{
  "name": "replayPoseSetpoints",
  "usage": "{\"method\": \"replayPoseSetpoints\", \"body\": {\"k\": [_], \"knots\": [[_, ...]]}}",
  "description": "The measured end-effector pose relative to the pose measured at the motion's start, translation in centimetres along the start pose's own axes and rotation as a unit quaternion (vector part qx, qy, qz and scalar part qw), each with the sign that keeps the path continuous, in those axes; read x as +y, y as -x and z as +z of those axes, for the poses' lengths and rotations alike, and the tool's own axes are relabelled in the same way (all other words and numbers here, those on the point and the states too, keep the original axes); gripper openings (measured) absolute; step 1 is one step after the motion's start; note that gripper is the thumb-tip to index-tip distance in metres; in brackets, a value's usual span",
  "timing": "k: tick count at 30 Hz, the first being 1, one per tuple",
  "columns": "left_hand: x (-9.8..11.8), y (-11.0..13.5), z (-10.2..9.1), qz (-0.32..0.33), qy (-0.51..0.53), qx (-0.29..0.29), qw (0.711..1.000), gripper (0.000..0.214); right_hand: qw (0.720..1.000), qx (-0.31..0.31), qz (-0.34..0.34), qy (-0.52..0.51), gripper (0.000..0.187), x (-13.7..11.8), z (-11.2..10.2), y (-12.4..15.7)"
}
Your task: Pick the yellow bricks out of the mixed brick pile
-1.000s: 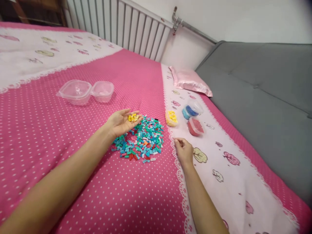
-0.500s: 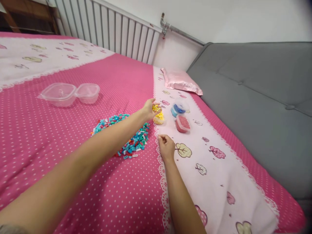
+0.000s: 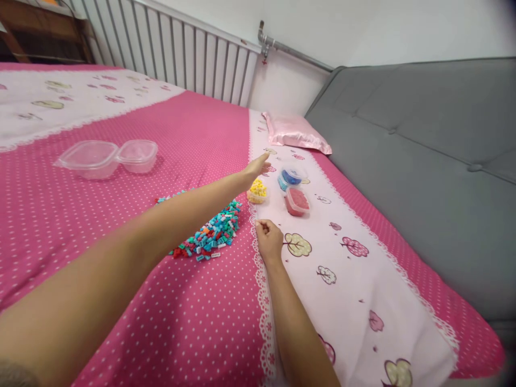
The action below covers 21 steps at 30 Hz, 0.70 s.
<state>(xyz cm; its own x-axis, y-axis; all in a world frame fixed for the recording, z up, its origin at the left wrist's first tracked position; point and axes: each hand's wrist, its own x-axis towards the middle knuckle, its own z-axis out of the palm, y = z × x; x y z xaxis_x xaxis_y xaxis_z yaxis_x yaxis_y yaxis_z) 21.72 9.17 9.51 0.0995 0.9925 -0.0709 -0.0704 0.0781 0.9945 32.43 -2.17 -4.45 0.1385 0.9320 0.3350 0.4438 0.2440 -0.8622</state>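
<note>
My left hand (image 3: 257,167) is stretched out with its fingers extended, just behind and above a small clear tub of yellow pieces (image 3: 257,191). Nothing shows in its fingers, though the palm is partly turned away. My right hand (image 3: 269,240) is curled closed over the lace edge, nearer to me than the tub; whatever it may hold is hidden. Under my left forearm lies a pile of small mixed pieces (image 3: 220,228), mostly teal with red, white and orange. To the right stand a tub of red pieces (image 3: 297,202) and a tub of blue pieces (image 3: 291,176).
Two clear plastic containers (image 3: 93,156) sit joined or touching on the pink dotted bedspread (image 3: 193,312) at left. A pink satin pillow (image 3: 296,131) lies at the back, near the grey padded headboard (image 3: 423,134). A white radiator (image 3: 193,51) lines the wall.
Yellow pieces seen in my left hand half a second ago no longer show there. That hand has lifted away from the yellow tub, its fingers straightened. The right hand stays curled in place.
</note>
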Motion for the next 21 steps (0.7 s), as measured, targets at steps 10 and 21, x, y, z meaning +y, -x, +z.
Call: {"method": "replayPoseSetpoints", "body": {"k": [10,21], "knots": [[-0.1,14.0,-15.9,0.161,-0.516,0.119,0.833,0.07,0.995,0.016,-0.05,0.081,0.031,0.6,0.0,0.6],[-8.3,31.0,-32.2,0.107,-0.662,0.061,0.739,0.067,0.941,-0.073,-0.118,0.309,0.044,-1.3,-3.1,8.2]]}}
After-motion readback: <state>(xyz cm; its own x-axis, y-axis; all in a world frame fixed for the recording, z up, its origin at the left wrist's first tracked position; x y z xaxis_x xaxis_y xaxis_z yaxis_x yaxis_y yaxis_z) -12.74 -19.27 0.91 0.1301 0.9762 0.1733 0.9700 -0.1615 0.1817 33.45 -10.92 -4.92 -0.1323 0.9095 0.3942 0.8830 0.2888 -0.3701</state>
